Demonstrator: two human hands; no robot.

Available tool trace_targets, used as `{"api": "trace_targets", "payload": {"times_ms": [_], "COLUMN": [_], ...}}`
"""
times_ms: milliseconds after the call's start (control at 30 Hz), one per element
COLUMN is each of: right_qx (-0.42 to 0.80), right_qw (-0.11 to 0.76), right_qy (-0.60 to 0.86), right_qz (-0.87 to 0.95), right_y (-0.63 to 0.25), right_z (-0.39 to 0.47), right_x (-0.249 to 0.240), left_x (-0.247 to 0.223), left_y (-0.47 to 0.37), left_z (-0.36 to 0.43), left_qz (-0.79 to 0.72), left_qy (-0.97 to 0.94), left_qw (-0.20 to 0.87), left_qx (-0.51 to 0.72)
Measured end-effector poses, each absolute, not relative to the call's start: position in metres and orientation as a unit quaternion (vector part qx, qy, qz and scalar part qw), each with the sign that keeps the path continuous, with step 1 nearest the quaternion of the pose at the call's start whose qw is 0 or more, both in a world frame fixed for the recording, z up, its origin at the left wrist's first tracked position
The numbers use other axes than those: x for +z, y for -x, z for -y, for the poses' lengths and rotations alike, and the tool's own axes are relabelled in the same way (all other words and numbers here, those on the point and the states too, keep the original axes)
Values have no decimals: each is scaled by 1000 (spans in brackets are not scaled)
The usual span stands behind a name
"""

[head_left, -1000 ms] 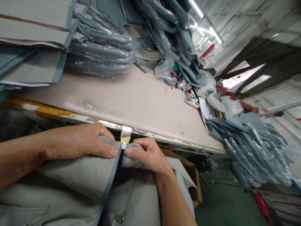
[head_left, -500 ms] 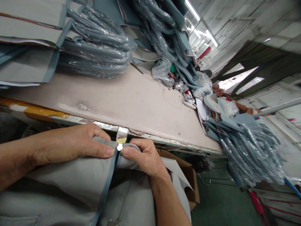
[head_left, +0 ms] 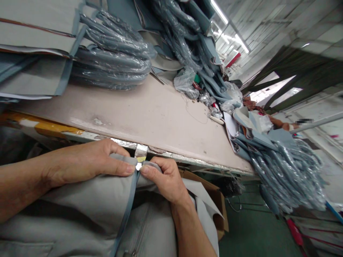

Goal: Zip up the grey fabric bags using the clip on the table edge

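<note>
A grey fabric piece (head_left: pixel 88 207) with blue-grey edging and a zipper hangs below the table's front edge. My left hand (head_left: pixel 93 162) pinches its top edge between thumb and fingers. Close on the right, my right hand (head_left: pixel 163 175) grips the same fabric's edge, its thumb on top. Between the two thumbs shows a small white spot (head_left: pixel 138 166), too small to make out. Just behind it, a silvery strip (head_left: pixel 140 151) with a yellow end sits at the table edge.
The worn table (head_left: pixel 160 114) carries stacked grey panels (head_left: pixel 34 32), plastic-wrapped blue-grey bundles (head_left: pixel 115 67) and crumpled plastic (head_left: pixel 186 82). More wrapped bundles (head_left: pixel 289 171) overhang its right end. A cardboard box (head_left: pixel 222 214) stands below, behind my right forearm.
Both hands keep their hold on the fabric. My left hand and the fabric's edging sit slightly farther right in the view; the table scene at the left has shifted slightly too.
</note>
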State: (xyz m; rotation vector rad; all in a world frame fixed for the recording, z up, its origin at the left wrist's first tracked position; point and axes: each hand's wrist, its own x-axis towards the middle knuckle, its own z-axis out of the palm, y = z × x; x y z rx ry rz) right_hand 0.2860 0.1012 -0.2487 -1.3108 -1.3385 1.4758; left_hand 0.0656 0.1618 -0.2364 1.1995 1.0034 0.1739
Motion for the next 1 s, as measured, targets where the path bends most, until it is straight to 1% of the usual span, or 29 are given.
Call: {"api": "trace_targets", "payload": {"times_ms": [167,400,533,767,1000], "right_qx": [593,612,616,597,602], "right_qw": [347,315,316,342,317], "right_qy": [510,497,493,496,504], "right_qz": [518,528,527,531,533], "right_y": [-286,-294,-292,-289,-292], "right_z": [-104,-103,-104,-106,-106], "right_x": [-243,-246,-246,-244,-244], "left_x": [-243,-242,-241,-245,-242], "left_y": [-62,-59,-61,-64,-73], "left_z": [-161,-163,-163,-163,-150], "left_qz": [-452,-444,-445,-436,-455], "left_qy": [-556,-558,-547,-517,-399], "left_qw": [693,700,707,731,783], "left_qx": [79,45,47,86,142]}}
